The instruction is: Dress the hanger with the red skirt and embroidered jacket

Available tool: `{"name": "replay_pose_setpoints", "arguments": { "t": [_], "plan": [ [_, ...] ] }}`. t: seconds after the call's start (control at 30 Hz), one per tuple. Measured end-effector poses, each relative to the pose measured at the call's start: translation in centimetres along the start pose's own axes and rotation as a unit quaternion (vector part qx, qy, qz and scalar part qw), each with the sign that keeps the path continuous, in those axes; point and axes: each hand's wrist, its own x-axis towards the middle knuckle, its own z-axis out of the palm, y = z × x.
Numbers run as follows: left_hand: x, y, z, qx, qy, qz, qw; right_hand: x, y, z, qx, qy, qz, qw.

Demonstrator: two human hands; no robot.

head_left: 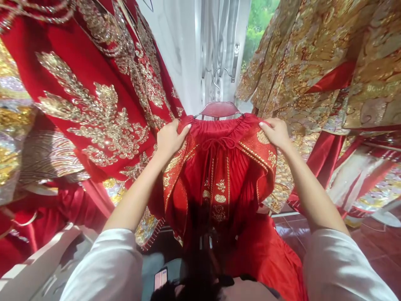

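In the head view, a red garment (221,177) with gold borders and gold embroidered motifs is in the middle, held upright before the person. The left hand (171,137) is closed on its left shoulder side, with the thumb on the front of the cloth. The right hand (276,133) is clamped in the same manner on the right shoulder side. Between the two hands there is a gathered neckline, and under it a thin red cord (219,143) is tied in a bow. Just above the neckline is a dark red hanger (219,109) with a metal hook. At the left, near the left hand, hangs a red gown (125,104) with gold sequins; at the right hang gold patterned garments (316,54), and below them is a tiled floor (363,238)
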Motion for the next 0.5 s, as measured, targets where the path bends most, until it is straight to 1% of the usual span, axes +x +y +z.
{"name": "replay_pose_setpoints", "arguments": {
  "t": [0.07, 0.1, 0.13, 0.17, 0.2, 0.27, 0.3, 0.33, 0.37, 0.4, 0.47, 0.5],
  "plan": [
    [0.8, -0.4, -0.2, -0.015, -0.025, -0.013, 1.0, 0.0, 0.8, 0.2, 0.097, -0.016, 0.068, 0.993],
    [1.5, -0.7, -0.3, -0.036, -0.048, -0.015, 0.998, 0.1, 1.1, 0.5, 0.154, -0.027, 0.1, 0.983],
    [2.2, -1.0, -0.4, -0.07, -0.08, -0.014, 0.994, 0.3, 1.4, 0.8, 0.21, -0.04, 0.127, 0.969],
    [2.9, -1.4, -0.4, -0.115, -0.126, -0.013, 0.985, 0.4, 1.7, 1.1, 0.261, -0.054, 0.152, 0.952],
    [3.5, -1.9, -0.4, -0.17, -0.18, -0.016, 0.969, 0.6, 2.0, 1.4, 0.307, -0.074, 0.176, 0.933],
    [4.6, -3.1, -0.1, -0.282, -0.286, -0.033, 0.915, 0.7, 2.5, 2.0, 0.38, -0.116, 0.217, 0.892],
    [4.9, -3.6, 0.1, -0.326, -0.323, -0.043, 0.887, 0.6, 2.8, 2.3, 0.405, -0.13, 0.231, 0.875],
    [5.0, -4.2, 0.3, -0.357, -0.344, -0.053, 0.867, 0.6, 3.0, 2.5, 0.424, -0.134, 0.238, 0.864],
    [5.0, -4.6, 0.5, -0.376, -0.35, -0.059, 0.856, 0.4, 3.2, 2.7, 0.436, -0.129, 0.24, 0.858],
    [4.8, -5.0, 0.7, -0.386, -0.344, -0.062, 0.854, 0.2, 3.3, 2.9, 0.442, -0.119, 0.236, 0.857],
    [4.2, -5.4, 1.0, -0.396, -0.305, -0.053, 0.864, -0.2, 3.4, 3.2, 0.443, -0.1, 0.22, 0.863],
    [3.8, -5.4, 1.0, -0.393, -0.278, -0.04, 0.876, -0.3, 3.4, 3.3, 0.439, -0.093, 0.211, 0.868]
  ]
}}
